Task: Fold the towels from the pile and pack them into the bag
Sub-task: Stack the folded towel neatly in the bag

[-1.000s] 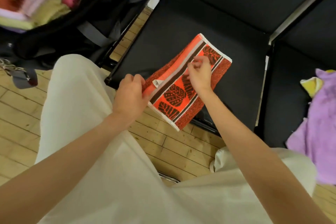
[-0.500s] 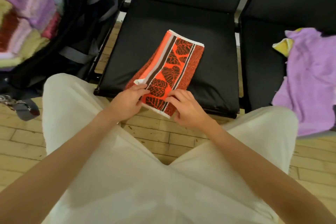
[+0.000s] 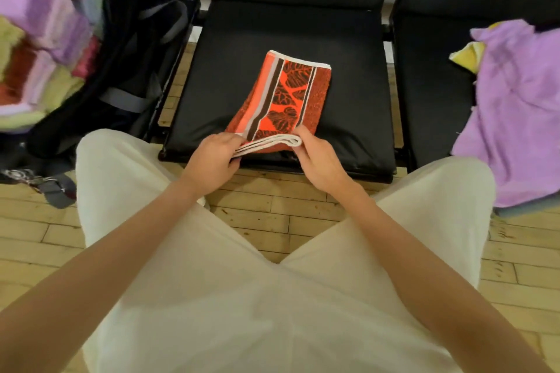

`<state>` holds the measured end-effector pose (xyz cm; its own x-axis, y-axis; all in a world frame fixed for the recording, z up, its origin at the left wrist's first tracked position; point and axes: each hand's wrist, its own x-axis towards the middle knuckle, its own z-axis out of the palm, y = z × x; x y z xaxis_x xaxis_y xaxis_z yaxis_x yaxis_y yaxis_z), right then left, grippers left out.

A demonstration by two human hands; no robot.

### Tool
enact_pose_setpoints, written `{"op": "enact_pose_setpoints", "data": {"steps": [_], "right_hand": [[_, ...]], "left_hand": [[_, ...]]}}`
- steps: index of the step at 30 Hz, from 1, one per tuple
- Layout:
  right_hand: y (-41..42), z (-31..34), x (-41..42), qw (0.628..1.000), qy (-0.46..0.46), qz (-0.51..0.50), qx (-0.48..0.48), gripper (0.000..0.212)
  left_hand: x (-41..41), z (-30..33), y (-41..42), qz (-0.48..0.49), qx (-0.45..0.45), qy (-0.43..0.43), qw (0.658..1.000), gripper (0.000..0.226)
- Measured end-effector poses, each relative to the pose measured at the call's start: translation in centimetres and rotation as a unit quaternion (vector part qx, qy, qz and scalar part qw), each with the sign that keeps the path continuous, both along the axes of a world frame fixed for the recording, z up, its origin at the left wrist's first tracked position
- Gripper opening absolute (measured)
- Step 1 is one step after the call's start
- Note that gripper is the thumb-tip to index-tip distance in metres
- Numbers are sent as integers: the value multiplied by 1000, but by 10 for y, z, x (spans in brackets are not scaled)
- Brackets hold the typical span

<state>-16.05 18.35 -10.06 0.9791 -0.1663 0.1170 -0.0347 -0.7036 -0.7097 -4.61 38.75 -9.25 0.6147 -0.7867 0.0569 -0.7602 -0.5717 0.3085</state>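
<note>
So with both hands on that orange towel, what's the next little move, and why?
Probably lift the orange towel off the black seat toward the bag: it looks folded, and the left hand and right hand pinch its near edge.

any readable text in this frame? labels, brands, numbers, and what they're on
No readable text anywhere in the head view.
Orange towel: leaf print and stripes only, no lettering visible.
Bag: no legible logo or tag; the towels inside are blurred.
Strap hardware on the floor: patterned, too blurred to read.
</note>
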Motion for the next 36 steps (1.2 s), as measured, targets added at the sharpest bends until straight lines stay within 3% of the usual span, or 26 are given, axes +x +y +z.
{"op": "enact_pose_setpoints", "data": {"steps": [5, 10, 13, 17, 22, 27, 29, 33, 36], "right_hand": [[-24, 15, -7, 996, -24, -67, 48, 16], [-28, 19, -3, 988, -26, -134, 78, 27], [-24, 11, 4, 979, -3, -200, 33, 28], [-25, -2, 9, 961, 68, -261, -69, 30], [-27, -16, 17, 944, 123, -273, -138, 27], [-23, -17, 22, 928, 124, -318, -152, 20], [-26, -16, 22, 936, 87, -311, -142, 20], [-38, -14, 15, 985, 39, -135, -95, 31], [-47, -7, 2, 992, 88, -17, -84, 47]], "left_hand": [[4, 44, -14, 13, -63, 199, 978, 19], [3, 63, -28, 104, -184, 313, 926, 11], [3, 45, -45, 198, -208, 280, 916, 20], [0, 14, -64, 292, -173, 203, 919, 24], [-6, -8, -72, 306, -124, 124, 936, 27], [-1, -19, -70, 319, -123, 65, 938, 55], [4, -15, -63, 273, -117, 21, 955, 54], [8, 0, -46, -1, -39, -1, 999, 30], [3, 3, -35, -93, 69, 59, 992, 58]]}}
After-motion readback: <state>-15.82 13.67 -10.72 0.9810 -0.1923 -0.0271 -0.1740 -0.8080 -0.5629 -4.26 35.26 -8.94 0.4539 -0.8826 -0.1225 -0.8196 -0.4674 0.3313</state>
